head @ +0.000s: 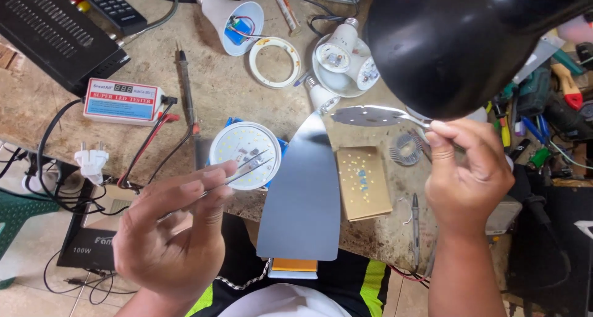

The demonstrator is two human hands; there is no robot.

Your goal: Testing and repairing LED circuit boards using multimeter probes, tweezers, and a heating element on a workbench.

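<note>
The left hand (170,230) is closed on tweezers (247,167), whose tips rest over the round LED board (238,147) on the bench (222,88). The right hand (466,175) pinches a metal disc (370,116) just under the black lamp (457,39). The tips could slip and scratch the small LEDs, I think. Open bulbs (346,54) lie farther away.

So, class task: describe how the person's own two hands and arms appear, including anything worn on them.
Both the left hand and right hand are bare: no gloves, rings, watch or sleeves visible. The forearms are uncovered down to the picture's edge. Fingernails are short.
</note>
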